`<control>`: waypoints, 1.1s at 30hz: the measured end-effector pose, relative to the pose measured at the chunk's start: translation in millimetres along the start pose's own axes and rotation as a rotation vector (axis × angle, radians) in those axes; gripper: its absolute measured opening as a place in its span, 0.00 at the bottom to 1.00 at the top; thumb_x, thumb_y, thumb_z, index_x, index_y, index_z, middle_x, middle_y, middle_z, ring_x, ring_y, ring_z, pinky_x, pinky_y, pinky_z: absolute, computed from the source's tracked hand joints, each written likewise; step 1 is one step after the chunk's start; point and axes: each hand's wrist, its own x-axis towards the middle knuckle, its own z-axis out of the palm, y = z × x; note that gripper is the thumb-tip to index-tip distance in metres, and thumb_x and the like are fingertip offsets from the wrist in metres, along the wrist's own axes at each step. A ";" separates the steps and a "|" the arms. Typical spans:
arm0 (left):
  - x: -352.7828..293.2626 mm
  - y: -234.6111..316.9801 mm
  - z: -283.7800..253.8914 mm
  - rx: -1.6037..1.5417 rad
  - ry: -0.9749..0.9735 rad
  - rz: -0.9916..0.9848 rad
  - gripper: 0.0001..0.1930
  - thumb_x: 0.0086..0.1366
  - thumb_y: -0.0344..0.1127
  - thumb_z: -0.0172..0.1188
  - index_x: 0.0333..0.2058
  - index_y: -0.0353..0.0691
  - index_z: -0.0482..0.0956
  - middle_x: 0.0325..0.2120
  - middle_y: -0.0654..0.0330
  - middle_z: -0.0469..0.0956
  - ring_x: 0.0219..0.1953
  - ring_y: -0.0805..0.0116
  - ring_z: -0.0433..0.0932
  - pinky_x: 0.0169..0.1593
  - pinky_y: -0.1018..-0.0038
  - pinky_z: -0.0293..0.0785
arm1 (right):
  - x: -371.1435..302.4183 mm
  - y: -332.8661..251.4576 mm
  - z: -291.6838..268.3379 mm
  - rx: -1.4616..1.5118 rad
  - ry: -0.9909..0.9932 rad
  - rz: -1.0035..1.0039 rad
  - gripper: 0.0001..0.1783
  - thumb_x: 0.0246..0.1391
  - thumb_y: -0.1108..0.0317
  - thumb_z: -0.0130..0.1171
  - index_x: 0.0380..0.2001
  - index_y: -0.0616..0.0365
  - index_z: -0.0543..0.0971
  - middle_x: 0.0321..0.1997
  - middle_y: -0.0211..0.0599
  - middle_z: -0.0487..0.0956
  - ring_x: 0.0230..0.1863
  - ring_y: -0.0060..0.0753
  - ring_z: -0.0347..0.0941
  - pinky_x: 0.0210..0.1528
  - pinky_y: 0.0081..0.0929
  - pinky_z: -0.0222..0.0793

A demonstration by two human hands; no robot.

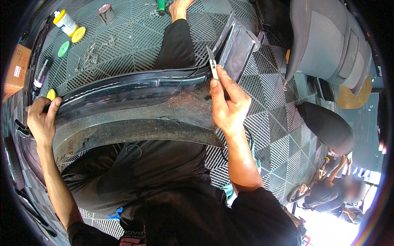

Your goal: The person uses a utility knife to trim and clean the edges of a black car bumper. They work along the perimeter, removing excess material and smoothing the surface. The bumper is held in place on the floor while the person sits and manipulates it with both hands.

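A likely bendy panel [135, 110] is gripped at its left end by the left hand [42, 121], a knife [212, 63] by the right hand [230, 103].

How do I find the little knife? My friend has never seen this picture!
Start with the long, dark, curved panel stretching across in front of the person. By its right end is the right hand, with the knife at its fingertips. Look for the pale handle and thin, pointed blade aimed up, much slimmer than the broad grey part beside it.

Yellow-and-white bottle [65, 23] beside yellow disc [79, 35]
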 end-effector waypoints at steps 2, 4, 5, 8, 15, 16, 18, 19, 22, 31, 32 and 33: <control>-0.2 -1.2 1.4 0.007 0.003 0.008 0.25 0.61 0.54 0.69 0.27 0.32 0.76 0.22 0.52 0.72 0.26 0.52 0.69 0.37 0.64 0.67 | -2.8 1.4 -0.5 0.012 -0.003 0.015 0.18 0.55 0.78 0.64 0.50 0.68 0.82 0.40 0.54 0.86 0.39 0.40 0.86 0.43 0.27 0.79; 0.0 -1.1 1.4 0.011 -0.001 0.008 0.25 0.61 0.54 0.69 0.27 0.33 0.77 0.22 0.52 0.72 0.26 0.52 0.69 0.37 0.64 0.67 | -7.0 2.6 -0.7 0.038 -0.001 0.046 0.18 0.55 0.78 0.64 0.50 0.68 0.82 0.40 0.54 0.86 0.39 0.40 0.86 0.44 0.28 0.79; 0.3 -0.3 0.6 0.013 -0.007 0.005 0.25 0.61 0.53 0.69 0.27 0.33 0.77 0.22 0.52 0.73 0.26 0.52 0.69 0.37 0.64 0.67 | -7.5 2.6 -0.9 0.039 -0.006 0.053 0.18 0.55 0.78 0.64 0.50 0.68 0.82 0.40 0.54 0.86 0.39 0.39 0.86 0.44 0.28 0.78; 0.1 -1.2 0.2 0.008 -0.025 -0.006 0.24 0.60 0.53 0.69 0.28 0.33 0.77 0.22 0.52 0.73 0.26 0.52 0.70 0.38 0.64 0.67 | -6.5 1.9 -3.3 0.040 -0.018 0.067 0.18 0.55 0.78 0.64 0.50 0.68 0.82 0.40 0.54 0.86 0.39 0.39 0.86 0.44 0.27 0.78; -0.1 -0.6 0.7 0.000 0.013 0.025 0.25 0.60 0.53 0.70 0.27 0.32 0.77 0.23 0.52 0.73 0.27 0.53 0.70 0.37 0.64 0.66 | -5.4 -4.8 -3.9 0.057 -0.058 0.138 0.17 0.56 0.76 0.64 0.49 0.68 0.82 0.44 0.56 0.85 0.45 0.41 0.86 0.49 0.28 0.78; -0.1 -1.0 1.3 -0.001 0.011 0.019 0.25 0.60 0.53 0.70 0.27 0.32 0.77 0.22 0.52 0.73 0.27 0.53 0.70 0.37 0.64 0.66 | -6.7 -6.4 -4.3 0.050 -0.076 0.159 0.17 0.56 0.76 0.64 0.49 0.68 0.83 0.44 0.56 0.85 0.46 0.41 0.85 0.49 0.28 0.78; -0.3 -0.9 0.6 -0.001 0.004 0.009 0.25 0.60 0.53 0.70 0.27 0.32 0.77 0.22 0.52 0.73 0.27 0.53 0.70 0.37 0.64 0.66 | -4.2 -6.4 -4.5 0.013 -0.049 0.082 0.16 0.56 0.76 0.64 0.49 0.68 0.83 0.42 0.55 0.85 0.43 0.41 0.86 0.47 0.28 0.79; -0.3 -1.1 0.1 0.001 -0.004 0.001 0.25 0.60 0.53 0.70 0.27 0.32 0.77 0.22 0.52 0.73 0.26 0.53 0.70 0.37 0.64 0.66 | -2.8 -6.0 -4.3 -0.005 -0.035 0.044 0.16 0.56 0.76 0.64 0.49 0.68 0.83 0.41 0.55 0.86 0.42 0.41 0.86 0.46 0.28 0.79; -0.1 -2.9 1.2 -0.008 -0.007 0.000 0.25 0.60 0.53 0.70 0.27 0.32 0.77 0.22 0.53 0.72 0.26 0.53 0.69 0.38 0.64 0.66 | -0.1 -5.2 -4.3 -0.019 -0.020 -0.011 0.17 0.56 0.77 0.64 0.49 0.68 0.83 0.39 0.54 0.86 0.39 0.41 0.86 0.43 0.28 0.79; 0.0 -1.5 4.2 -0.018 0.026 0.022 0.26 0.60 0.54 0.69 0.27 0.31 0.76 0.21 0.53 0.70 0.25 0.54 0.68 0.37 0.65 0.65 | -12.1 2.9 -4.6 -0.014 -0.034 -0.054 0.17 0.55 0.78 0.64 0.49 0.68 0.82 0.39 0.55 0.86 0.38 0.42 0.86 0.43 0.27 0.79; -0.4 -2.0 4.1 -0.014 0.027 0.023 0.26 0.60 0.54 0.69 0.27 0.31 0.75 0.21 0.53 0.70 0.25 0.54 0.68 0.37 0.65 0.65 | -12.4 3.2 -4.1 -0.010 -0.031 -0.062 0.17 0.55 0.78 0.64 0.49 0.68 0.82 0.39 0.55 0.86 0.38 0.42 0.86 0.43 0.27 0.79; -0.7 -2.2 3.8 -0.010 0.027 0.024 0.26 0.60 0.54 0.69 0.27 0.31 0.75 0.21 0.53 0.70 0.25 0.54 0.68 0.37 0.65 0.65 | -10.5 2.2 -4.4 -0.005 -0.029 -0.040 0.17 0.55 0.78 0.64 0.49 0.68 0.82 0.39 0.55 0.86 0.38 0.42 0.86 0.43 0.27 0.79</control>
